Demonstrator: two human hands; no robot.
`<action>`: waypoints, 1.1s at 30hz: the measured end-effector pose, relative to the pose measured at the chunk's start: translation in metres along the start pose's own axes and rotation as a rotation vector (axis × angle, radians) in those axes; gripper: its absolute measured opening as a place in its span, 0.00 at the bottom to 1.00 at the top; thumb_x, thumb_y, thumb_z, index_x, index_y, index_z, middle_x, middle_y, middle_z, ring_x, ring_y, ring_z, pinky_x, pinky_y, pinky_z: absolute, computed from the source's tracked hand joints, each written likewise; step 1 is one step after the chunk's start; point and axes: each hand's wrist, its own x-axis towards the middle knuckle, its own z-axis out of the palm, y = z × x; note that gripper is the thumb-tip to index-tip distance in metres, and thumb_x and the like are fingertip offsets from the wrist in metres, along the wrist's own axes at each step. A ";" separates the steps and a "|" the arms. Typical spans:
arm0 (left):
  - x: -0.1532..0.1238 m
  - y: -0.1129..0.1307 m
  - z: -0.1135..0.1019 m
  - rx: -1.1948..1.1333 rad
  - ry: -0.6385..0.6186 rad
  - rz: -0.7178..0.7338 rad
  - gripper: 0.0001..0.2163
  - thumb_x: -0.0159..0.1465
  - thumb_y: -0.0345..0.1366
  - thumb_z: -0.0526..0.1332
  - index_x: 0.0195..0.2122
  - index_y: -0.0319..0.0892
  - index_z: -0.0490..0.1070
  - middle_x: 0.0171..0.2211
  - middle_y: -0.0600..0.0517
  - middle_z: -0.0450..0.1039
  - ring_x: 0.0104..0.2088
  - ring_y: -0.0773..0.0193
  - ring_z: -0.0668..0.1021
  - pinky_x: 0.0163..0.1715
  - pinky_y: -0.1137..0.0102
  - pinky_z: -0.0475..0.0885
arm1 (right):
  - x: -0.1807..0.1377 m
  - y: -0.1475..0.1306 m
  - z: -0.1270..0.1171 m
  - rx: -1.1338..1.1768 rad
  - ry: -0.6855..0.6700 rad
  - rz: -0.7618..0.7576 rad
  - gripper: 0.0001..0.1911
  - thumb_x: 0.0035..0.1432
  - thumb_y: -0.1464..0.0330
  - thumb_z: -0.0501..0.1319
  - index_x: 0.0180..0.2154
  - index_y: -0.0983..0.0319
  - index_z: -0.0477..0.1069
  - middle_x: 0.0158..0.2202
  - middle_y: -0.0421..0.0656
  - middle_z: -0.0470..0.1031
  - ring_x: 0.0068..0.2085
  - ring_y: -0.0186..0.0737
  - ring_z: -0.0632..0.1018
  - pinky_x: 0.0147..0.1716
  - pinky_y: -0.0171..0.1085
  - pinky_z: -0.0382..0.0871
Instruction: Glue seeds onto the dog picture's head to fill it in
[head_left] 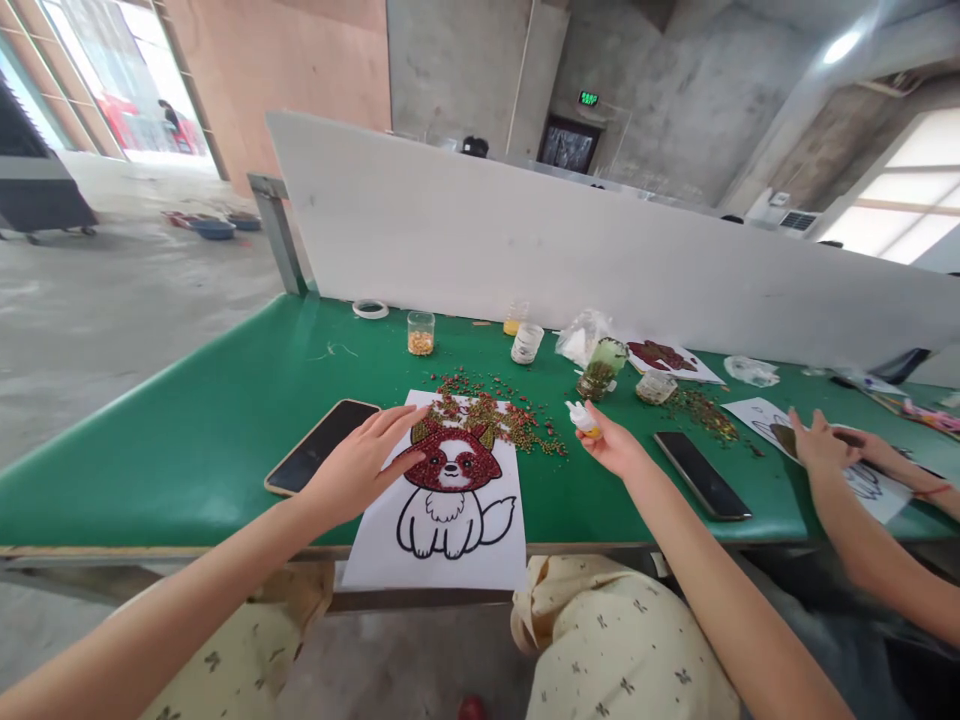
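Table top [187,440] matt green, cloth-like (might be rubber mat, can't tell). Sheet [450,560] smooth matt white paper; seed patch [457,462] on it rough, grainy, dark red. Phone [321,445] glossy black glass. Glue bottle [581,417] white plastic. Jar [421,332] clear, glossy. Partition [525,240] smooth matt white.

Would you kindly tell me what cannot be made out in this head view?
In the head view:
small bottle: lower part hidden in the right hand, label too small;
dog picture: left edge partly covered by the left hand;
co-worker's sheet: drawing mostly hidden by the co-worker's hands;
jars at the back: contents too small to identify.
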 end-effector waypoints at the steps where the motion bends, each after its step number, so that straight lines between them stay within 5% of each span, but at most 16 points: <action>1: -0.001 -0.003 0.001 0.013 -0.015 0.008 0.23 0.65 0.48 0.49 0.58 0.46 0.60 0.57 0.47 0.62 0.56 0.53 0.65 0.55 0.58 0.61 | 0.003 0.003 -0.004 0.026 0.006 0.027 0.08 0.53 0.66 0.63 0.27 0.62 0.68 0.21 0.38 0.69 0.18 0.28 0.70 0.09 0.23 0.60; 6: -0.007 -0.028 0.003 0.108 -0.045 -0.034 0.19 0.64 0.48 0.50 0.49 0.46 0.70 0.52 0.47 0.67 0.54 0.53 0.67 0.55 0.57 0.61 | 0.013 0.002 -0.008 0.210 0.011 0.024 0.08 0.60 0.68 0.57 0.28 0.61 0.68 0.26 0.39 0.73 0.25 0.28 0.75 0.22 0.26 0.74; 12: -0.018 -0.050 -0.005 0.098 -0.045 -0.114 0.21 0.61 0.50 0.50 0.48 0.45 0.70 0.51 0.46 0.69 0.52 0.51 0.69 0.53 0.57 0.62 | 0.016 0.001 -0.009 0.118 -0.119 0.111 0.03 0.56 0.70 0.58 0.33 0.64 0.69 0.30 0.44 0.74 0.27 0.29 0.75 0.25 0.27 0.73; 15: -0.022 -0.048 -0.009 0.036 -0.055 -0.133 0.22 0.61 0.52 0.50 0.48 0.44 0.70 0.51 0.46 0.69 0.52 0.52 0.69 0.53 0.58 0.63 | 0.023 0.007 -0.013 -0.043 -0.092 -0.093 0.09 0.49 0.69 0.62 0.35 0.63 0.69 0.33 0.43 0.73 0.33 0.33 0.76 0.32 0.31 0.73; 20: -0.023 -0.044 -0.011 -0.043 -0.093 -0.151 0.21 0.61 0.53 0.50 0.47 0.47 0.70 0.51 0.48 0.68 0.52 0.52 0.69 0.51 0.59 0.65 | 0.047 0.014 -0.028 -0.565 0.217 -0.631 0.24 0.39 0.64 0.66 0.41 0.61 0.66 0.42 0.44 0.72 0.35 0.38 0.75 0.37 0.38 0.69; 27: -0.026 -0.041 -0.012 -0.136 -0.126 -0.156 0.18 0.62 0.51 0.52 0.46 0.47 0.70 0.50 0.48 0.69 0.51 0.54 0.70 0.51 0.62 0.65 | 0.071 0.014 -0.043 -0.767 0.226 -0.666 0.27 0.39 0.55 0.63 0.40 0.61 0.62 0.39 0.45 0.73 0.34 0.41 0.75 0.38 0.43 0.67; 33: -0.032 -0.024 -0.006 -0.241 -0.265 -0.119 0.11 0.63 0.36 0.49 0.35 0.43 0.71 0.40 0.50 0.72 0.42 0.61 0.73 0.44 0.68 0.67 | 0.083 0.007 -0.033 -0.808 0.219 -0.631 0.28 0.36 0.56 0.64 0.40 0.61 0.61 0.42 0.48 0.74 0.36 0.44 0.76 0.41 0.44 0.67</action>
